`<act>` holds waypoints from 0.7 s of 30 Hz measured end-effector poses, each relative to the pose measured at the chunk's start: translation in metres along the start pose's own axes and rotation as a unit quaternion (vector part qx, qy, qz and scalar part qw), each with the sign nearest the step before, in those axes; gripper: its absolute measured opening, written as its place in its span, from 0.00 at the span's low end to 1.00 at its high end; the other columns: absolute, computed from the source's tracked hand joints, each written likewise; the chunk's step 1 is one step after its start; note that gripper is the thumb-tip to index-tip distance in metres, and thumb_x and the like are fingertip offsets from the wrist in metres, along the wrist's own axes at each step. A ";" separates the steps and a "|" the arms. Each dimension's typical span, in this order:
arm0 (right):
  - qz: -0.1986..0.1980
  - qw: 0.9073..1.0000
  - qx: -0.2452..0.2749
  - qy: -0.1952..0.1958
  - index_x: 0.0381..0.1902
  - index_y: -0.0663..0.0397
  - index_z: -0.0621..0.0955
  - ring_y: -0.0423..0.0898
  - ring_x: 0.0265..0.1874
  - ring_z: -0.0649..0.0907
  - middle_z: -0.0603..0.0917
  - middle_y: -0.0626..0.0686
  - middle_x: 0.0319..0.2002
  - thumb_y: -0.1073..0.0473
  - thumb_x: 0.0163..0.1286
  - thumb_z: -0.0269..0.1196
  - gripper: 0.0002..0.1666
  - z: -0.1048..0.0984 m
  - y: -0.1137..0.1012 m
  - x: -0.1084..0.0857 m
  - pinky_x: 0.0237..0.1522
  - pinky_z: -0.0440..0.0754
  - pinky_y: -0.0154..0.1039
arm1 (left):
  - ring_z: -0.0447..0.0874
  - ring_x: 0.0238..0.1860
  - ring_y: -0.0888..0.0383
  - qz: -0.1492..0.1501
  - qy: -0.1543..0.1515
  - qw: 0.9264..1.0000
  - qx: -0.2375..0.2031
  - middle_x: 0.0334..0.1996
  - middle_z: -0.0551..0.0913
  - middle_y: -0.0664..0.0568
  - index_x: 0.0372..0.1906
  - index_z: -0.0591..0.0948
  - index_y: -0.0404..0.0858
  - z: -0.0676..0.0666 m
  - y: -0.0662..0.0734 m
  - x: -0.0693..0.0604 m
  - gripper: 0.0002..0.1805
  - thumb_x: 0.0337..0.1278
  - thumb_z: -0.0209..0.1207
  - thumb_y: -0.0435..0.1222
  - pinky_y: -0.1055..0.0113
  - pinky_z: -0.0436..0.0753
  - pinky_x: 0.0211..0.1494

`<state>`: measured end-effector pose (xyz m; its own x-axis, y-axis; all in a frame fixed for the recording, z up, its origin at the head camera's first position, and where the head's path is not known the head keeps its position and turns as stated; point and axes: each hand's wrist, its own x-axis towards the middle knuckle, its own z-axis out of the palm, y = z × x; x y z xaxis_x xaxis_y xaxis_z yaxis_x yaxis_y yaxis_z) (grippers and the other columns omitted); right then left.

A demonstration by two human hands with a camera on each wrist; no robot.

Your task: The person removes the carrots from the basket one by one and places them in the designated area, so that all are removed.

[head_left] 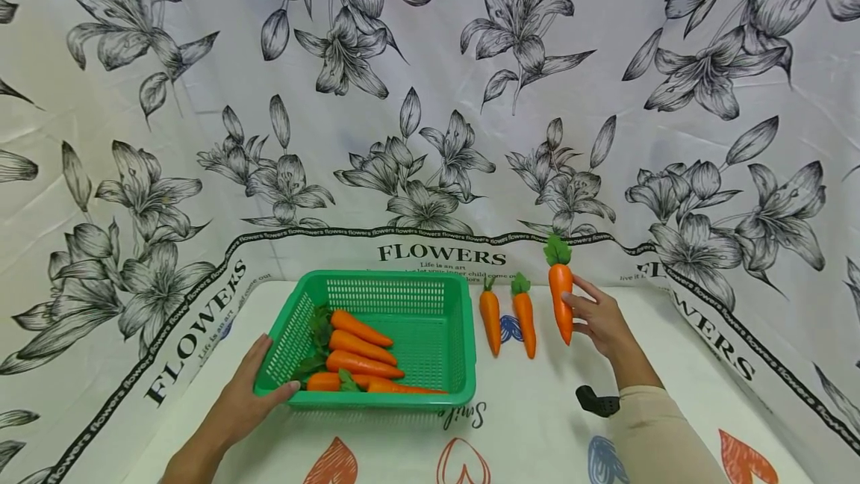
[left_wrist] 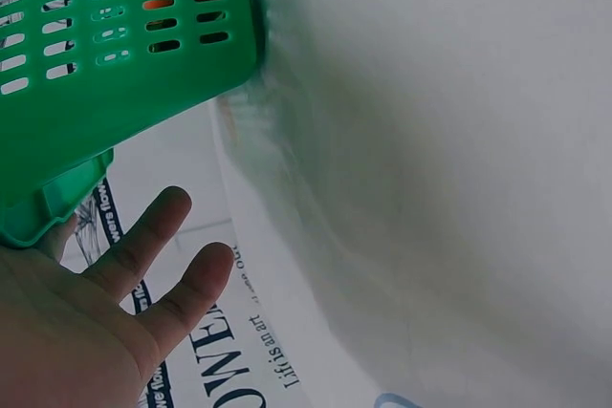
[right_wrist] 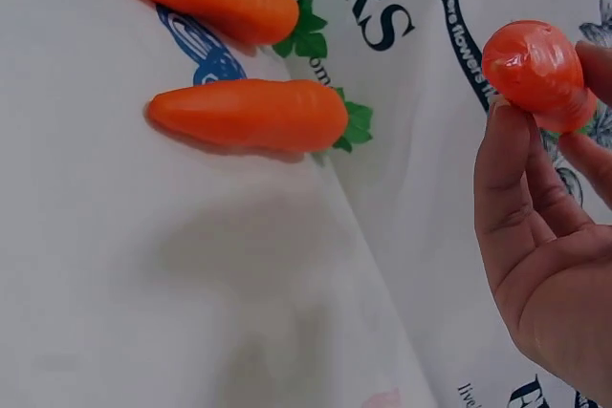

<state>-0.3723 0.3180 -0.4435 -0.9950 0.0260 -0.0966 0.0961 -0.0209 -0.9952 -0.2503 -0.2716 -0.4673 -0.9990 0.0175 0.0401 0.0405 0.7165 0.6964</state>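
Note:
My right hand (head_left: pixel 598 318) pinches an orange carrot (head_left: pixel 561 293) with a green leafy top, held upright with the tip down. In the right wrist view that carrot (right_wrist: pixel 531 69) shows end-on between the thumb and fingers. My left hand (head_left: pixel 251 394) rests at the front left corner of a green plastic basket (head_left: pixel 463 349), thumb along the front rim. In the left wrist view two fingers (left_wrist: pixel 143 246) stretch out straight, apart from the basket wall (left_wrist: pixel 115 93); the rim hides part of the hand. Several carrots (head_left: pixel 366 364) lie inside the basket, mostly with leaves to the left.
Two more carrots, a left one (head_left: pixel 492 320) and a right one (head_left: pixel 524 320), lie on the white tablecloth (head_left: pixel 531 424) right of the basket. A black object (head_left: pixel 596 402) is at the right wrist. Flower-printed cloth (head_left: pixel 430 170) stands behind and at both sides.

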 end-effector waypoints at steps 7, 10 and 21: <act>0.017 1.000 -0.008 0.001 0.76 0.46 0.59 0.48 0.36 0.81 0.79 0.53 0.46 0.50 0.66 0.66 0.45 -0.004 0.008 0.007 0.39 0.82 0.44 | 0.42 0.69 0.27 0.007 0.005 1.000 -0.004 0.75 0.37 0.36 0.77 0.39 0.39 0.000 0.000 -0.001 0.55 0.59 0.62 0.52 0.26 0.52 0.58; 0.022 1.000 -0.021 0.003 0.76 0.46 0.58 0.48 0.37 0.81 0.78 0.56 0.49 0.50 0.67 0.65 0.45 -0.006 0.013 0.010 0.39 0.82 0.44 | 0.42 0.69 0.27 0.008 0.008 1.000 -0.002 0.75 0.38 0.35 0.77 0.40 0.39 0.000 0.000 0.000 0.55 0.59 0.62 0.52 0.26 0.52 0.58; 0.051 0.998 -0.042 0.010 0.76 0.47 0.57 0.48 0.36 0.81 0.72 0.64 0.58 0.51 0.68 0.64 0.44 -0.011 0.029 0.018 0.42 0.82 0.47 | 0.43 0.69 0.26 0.003 0.007 1.000 0.004 0.75 0.38 0.35 0.77 0.39 0.39 0.001 0.000 -0.001 0.56 0.58 0.62 0.53 0.27 0.53 0.58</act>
<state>-0.3866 0.3290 -0.4744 -0.9791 0.0479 -0.1976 0.2002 0.0587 -0.9780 -0.2498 -0.2713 -0.4678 -0.9985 0.0124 0.0541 0.0464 0.7221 0.6902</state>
